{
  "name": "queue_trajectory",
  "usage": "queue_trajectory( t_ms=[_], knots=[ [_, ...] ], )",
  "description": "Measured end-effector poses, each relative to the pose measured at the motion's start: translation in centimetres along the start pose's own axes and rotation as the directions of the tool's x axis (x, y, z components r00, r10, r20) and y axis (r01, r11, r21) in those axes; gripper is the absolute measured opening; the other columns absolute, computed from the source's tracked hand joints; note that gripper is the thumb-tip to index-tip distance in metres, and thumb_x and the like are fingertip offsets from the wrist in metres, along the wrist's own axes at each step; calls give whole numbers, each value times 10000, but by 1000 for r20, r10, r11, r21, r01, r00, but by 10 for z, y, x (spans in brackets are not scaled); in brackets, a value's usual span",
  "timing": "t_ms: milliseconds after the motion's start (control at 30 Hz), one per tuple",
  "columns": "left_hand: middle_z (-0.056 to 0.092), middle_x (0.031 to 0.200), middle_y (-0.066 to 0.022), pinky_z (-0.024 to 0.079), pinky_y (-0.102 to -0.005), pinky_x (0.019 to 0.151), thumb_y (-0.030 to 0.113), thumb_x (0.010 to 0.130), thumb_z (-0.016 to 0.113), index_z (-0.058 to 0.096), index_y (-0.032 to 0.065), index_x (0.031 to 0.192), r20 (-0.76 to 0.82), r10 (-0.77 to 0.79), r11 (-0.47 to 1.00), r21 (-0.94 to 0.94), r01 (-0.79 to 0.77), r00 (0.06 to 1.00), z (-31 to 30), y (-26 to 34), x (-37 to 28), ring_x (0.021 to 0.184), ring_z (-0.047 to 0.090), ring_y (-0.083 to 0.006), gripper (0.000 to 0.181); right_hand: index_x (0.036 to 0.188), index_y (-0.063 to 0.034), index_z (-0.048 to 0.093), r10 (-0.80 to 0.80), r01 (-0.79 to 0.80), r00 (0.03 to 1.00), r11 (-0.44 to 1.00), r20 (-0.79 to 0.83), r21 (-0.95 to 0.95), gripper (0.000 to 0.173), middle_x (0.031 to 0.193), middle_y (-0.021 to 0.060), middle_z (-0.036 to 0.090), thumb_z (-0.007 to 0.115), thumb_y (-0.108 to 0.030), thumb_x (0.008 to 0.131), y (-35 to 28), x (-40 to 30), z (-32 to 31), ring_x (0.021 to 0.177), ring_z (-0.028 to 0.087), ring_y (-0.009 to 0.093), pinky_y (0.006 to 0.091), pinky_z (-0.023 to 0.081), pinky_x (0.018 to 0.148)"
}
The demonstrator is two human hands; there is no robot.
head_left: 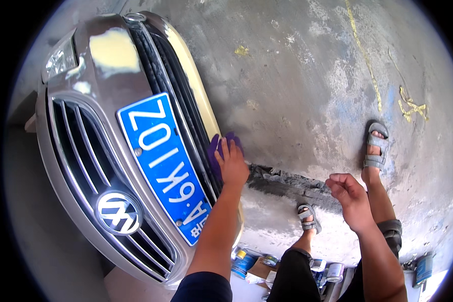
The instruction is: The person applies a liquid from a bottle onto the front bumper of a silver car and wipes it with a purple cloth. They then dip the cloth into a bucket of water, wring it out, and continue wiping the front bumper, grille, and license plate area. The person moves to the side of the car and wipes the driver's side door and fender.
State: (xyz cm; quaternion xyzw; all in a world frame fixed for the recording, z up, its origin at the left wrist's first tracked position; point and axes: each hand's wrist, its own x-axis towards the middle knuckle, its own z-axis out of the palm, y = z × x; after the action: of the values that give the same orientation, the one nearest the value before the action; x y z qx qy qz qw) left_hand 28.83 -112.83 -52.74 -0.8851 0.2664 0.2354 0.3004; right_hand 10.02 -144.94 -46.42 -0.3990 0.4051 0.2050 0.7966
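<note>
My left hand (232, 164) presses a purple cloth (214, 153) against the lower lip of a car's front bumper (196, 90), its fingers spread over it. Part of the cloth is hidden under the hand. Pale yellow filler or primer coats that lip, and a larger yellow patch (114, 51) covers the bumper corner. A blue licence plate (164, 166) bearing writing is fixed to the bumper, beside the Volkswagen badge (118, 213) and chrome-barred grille (81, 139). My right hand (349, 200) hangs in the air above the floor, fingers curled together, with nothing visible in it.
Across the stained concrete floor (305, 94) runs a broken crack (287, 181) between the car and my sandalled feet (376, 147). Cans (335, 271), a blue container (243, 264) and cardboard (262, 268) stand behind me. Crumpled yellow tape (413, 107) lies at right.
</note>
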Motion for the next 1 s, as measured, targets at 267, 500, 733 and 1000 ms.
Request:
queue_trajectory(
  t_ms=[267, 500, 733, 1000],
  knots=[
    [283, 1549, -79, 101, -582, 1150, 97, 884, 478, 507, 19, 1345, -52, 67, 995, -73, -70, 996, 117, 16, -173, 1480, 87, -315, 468, 1158, 7, 567, -179, 167, 984, 947, -18, -273, 239, 1068, 103, 659, 574, -103, 946, 148, -59, 56, 1002, 598, 152, 290, 480, 879],
    [307, 1544, -49, 196, -531, 1147, 113, 908, 448, 495, 48, 1370, -10, 98, 992, -78, -98, 995, 185, 18, -313, 1463, 175, -310, 469, 1067, -5, 603, -202, 181, 977, 952, -62, -246, 185, 929, 91, 664, 599, -98, 908, 283, -127, 111, 806, 633, 151, 288, 506, 703],
    [314, 1532, -68, 256, -503, 1134, 22, 845, 488, 446, 12, 1392, -140, 149, 967, -185, -174, 979, 220, -8, -374, 1426, 220, -417, 549, 1131, 13, 592, -101, 85, 988, 988, -119, -127, 239, 1006, 110, 685, 589, -95, 919, 386, -205, 109, 941, 641, 163, 285, 508, 821],
    [381, 1456, -218, 243, -452, 1152, 111, 839, 589, 483, -55, 1319, -523, 76, 987, -83, -140, 849, 131, 8, -187, 1370, 253, -485, 520, 1135, 26, 588, 35, -45, 994, 995, -108, -94, 235, 1005, 110, 674, 581, -73, 921, 489, -233, 95, 905, 632, 153, 280, 507, 813]
  ],
)
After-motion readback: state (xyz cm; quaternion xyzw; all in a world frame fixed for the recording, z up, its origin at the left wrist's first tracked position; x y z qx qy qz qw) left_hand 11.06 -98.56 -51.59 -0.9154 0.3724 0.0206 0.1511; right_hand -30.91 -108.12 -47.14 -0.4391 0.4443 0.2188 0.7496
